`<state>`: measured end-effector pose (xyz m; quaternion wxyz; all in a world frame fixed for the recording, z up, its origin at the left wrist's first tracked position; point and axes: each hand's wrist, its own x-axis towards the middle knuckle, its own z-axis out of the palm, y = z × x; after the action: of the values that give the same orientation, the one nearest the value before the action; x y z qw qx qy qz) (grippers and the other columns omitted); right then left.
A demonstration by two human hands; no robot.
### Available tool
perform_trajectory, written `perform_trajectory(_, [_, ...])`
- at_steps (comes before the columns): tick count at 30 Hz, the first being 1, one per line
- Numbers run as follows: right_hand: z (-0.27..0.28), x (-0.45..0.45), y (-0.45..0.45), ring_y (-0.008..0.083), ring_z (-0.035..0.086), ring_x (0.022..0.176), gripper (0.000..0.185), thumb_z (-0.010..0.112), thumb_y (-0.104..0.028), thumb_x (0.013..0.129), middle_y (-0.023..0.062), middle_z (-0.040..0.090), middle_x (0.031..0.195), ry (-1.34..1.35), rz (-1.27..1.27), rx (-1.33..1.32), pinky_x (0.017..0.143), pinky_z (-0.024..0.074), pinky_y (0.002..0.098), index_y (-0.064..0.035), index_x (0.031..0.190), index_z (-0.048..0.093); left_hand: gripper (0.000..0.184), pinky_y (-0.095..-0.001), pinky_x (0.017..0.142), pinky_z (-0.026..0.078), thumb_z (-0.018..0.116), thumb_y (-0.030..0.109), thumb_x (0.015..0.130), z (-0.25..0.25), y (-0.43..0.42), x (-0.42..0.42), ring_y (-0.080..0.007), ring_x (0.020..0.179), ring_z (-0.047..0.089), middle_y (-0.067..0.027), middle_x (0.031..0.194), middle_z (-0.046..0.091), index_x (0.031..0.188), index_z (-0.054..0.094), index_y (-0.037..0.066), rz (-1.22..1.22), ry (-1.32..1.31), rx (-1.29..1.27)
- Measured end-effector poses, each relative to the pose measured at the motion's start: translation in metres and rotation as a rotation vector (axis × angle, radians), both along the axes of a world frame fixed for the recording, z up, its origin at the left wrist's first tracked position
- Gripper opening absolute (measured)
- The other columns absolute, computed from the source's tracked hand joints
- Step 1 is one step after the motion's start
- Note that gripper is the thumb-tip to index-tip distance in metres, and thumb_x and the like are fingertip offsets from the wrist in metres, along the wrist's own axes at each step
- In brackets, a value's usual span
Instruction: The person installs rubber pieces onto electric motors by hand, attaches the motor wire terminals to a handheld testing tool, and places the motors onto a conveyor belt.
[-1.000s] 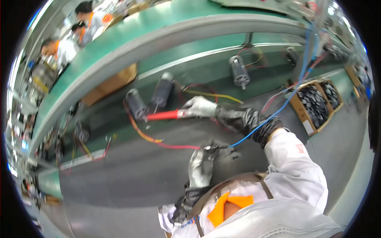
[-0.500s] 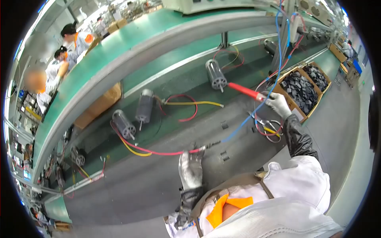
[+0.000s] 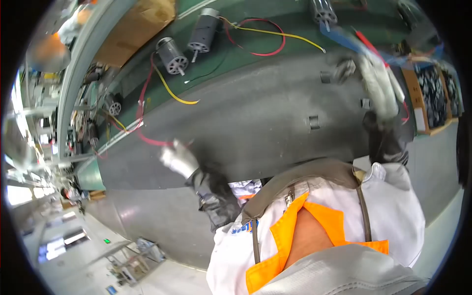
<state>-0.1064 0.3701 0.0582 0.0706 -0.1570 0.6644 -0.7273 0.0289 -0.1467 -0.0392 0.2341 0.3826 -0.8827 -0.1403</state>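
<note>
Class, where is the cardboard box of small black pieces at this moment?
In the head view, the cardboard box is at the far right, just to the right of the gloved right hand.

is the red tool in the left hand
No, the red tool is in the right hand, while the left hand holds a red wire.

Factory assembly line, seen from a worker's place

This is a factory floor. Electric motors with loose red and yellow leads lie spaced along a long green conveyor belt. Beside it runs a metal frame rail. An open cardboard box holds many small dark parts. Another person, in white with orange, is at the far side.
</note>
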Motion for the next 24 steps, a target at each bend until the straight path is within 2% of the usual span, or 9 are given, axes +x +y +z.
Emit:
perform_trajectory(2, [-0.027, -0.022, 0.018, 0.0093, 0.063, 0.076, 0.034, 0.059, -0.018, 0.103, 0.004, 0.07, 0.088, -0.071, -0.503, 0.618, 0.069, 0.0512, 0.023, -0.0059, 0.134, 0.064, 0.059, -0.052, 0.101, 0.049, 0.078, 0.022, 0.086, 0.029, -0.008, 0.014, -0.0387, 0.125, 0.056, -0.0262, 0.131, 0.058, 0.137, 0.055, 0.003, 0.213, -0.068, -0.662])
perform_trajectory(5, [-0.049, -0.01, 0.039, 0.006, 0.06, 0.072, 0.033, 0.06, -0.019, 0.103, 0.0005, 0.069, 0.09, -0.287, -0.308, 0.324, 0.067, 0.0494, 0.0216, -0.0087, 0.133, 0.066, 0.057, -0.0513, 0.106, 0.046, 0.075, 0.019, 0.087, 0.074, 0.018, -0.031, -0.0382, 0.129, 0.054, -0.0208, 0.135, 0.06, 0.138, 0.055, 0.003, -0.352, 0.219, -0.671])
perform_trajectory(7, [-0.063, -0.005, 0.034, 0.0042, 0.058, 0.072, 0.03, 0.06, -0.017, 0.102, -0.0012, 0.07, 0.093, -0.301, -0.279, 0.272, 0.068, 0.0497, 0.0218, -0.0098, 0.129, 0.07, 0.044, -0.0421, 0.105, 0.046, 0.07, 0.007, 0.09, 0.089, 0.059, -0.093, -0.0345, 0.117, 0.061, -0.0182, 0.131, 0.064, 0.134, 0.062, 0.003, -0.656, 0.221, -0.484])
perform_trajectory(11, [-0.065, 0.007, 0.013, 0.0081, 0.064, 0.083, 0.03, 0.061, -0.014, 0.1, 0.0008, 0.073, 0.102, -0.119, -0.405, 0.502, 0.078, 0.0535, 0.0242, -0.0056, 0.127, 0.07, 0.071, -0.0501, 0.094, 0.05, 0.075, 0.037, 0.089, 0.044, 0.037, -0.272, -0.0413, 0.111, 0.063, -0.0269, 0.127, 0.064, 0.142, 0.05, -0.003, -0.733, -0.011, -0.656])
perform_trajectory(12, [-0.056, 0.015, 0.012, 0.0105, 0.066, 0.088, 0.031, 0.061, -0.013, 0.099, 0.0038, 0.074, 0.107, -0.085, -0.37, 0.536, 0.083, 0.0537, 0.026, -0.003, 0.127, 0.069, 0.077, -0.0507, 0.092, 0.051, 0.073, 0.044, 0.09, 0.039, 0.032, -0.319, -0.0358, 0.106, 0.064, -0.0251, 0.122, 0.066, 0.144, 0.047, -0.004, -0.621, -0.363, -0.141])
perform_trajectory(13, [-0.053, 0.021, 0.015, 0.0107, 0.066, 0.088, 0.03, 0.061, -0.013, 0.098, 0.0052, 0.074, 0.107, -0.065, -0.361, 0.532, 0.083, 0.0533, 0.0262, -0.0027, 0.125, 0.07, 0.079, -0.0491, 0.09, 0.052, 0.072, 0.048, 0.09, 0.05, 0.049, -0.34, -0.0312, 0.099, 0.065, -0.0223, 0.118, 0.067, 0.141, 0.049, -0.006, -0.682, -0.45, -0.154])
perform_trajectory(14, [-0.051, 0.029, 0.019, 0.0109, 0.066, 0.088, 0.029, 0.061, -0.013, 0.098, 0.0065, 0.074, 0.107, -0.05, -0.349, 0.531, 0.083, 0.0529, 0.0264, -0.0025, 0.124, 0.07, 0.08, -0.0472, 0.086, 0.052, 0.074, 0.051, 0.088, -0.02, -0.027, -0.409, -0.0303, 0.09, 0.064, -0.021, 0.109, 0.068, 0.137, 0.051, -0.008, -0.751, -0.31, 0.148])
perform_trajectory(21, [-0.089, 0.024, 0.009, 0.0303, 0.067, 0.093, 0.024, 0.068, -0.016, 0.093, 0.0118, 0.067, 0.097, 0.288, -0.434, 0.759, 0.082, 0.0532, 0.0376, -0.0114, 0.116, 0.072, 0.102, -0.043, 0.095, 0.05, 0.086, 0.059, 0.069, -0.05, -0.031, -0.412, -0.0374, 0.111, 0.067, -0.0274, 0.121, 0.068, 0.134, 0.052, -0.011, -0.747, -0.341, 0.143])
perform_trajectory(24, [-0.106, -0.007, -0.011, 0.0322, 0.064, 0.101, 0.025, 0.069, -0.019, 0.09, 0.0119, 0.062, 0.1, 0.468, -0.331, 1.122, 0.083, 0.0524, 0.045, -0.0129, 0.114, 0.07, 0.109, -0.0418, 0.097, 0.05, 0.088, 0.058, 0.064, 0.007, 0.059, -0.281, -0.0411, 0.117, 0.064, -0.0317, 0.126, 0.065, 0.138, 0.049, -0.012, -0.743, -0.38, 0.247])
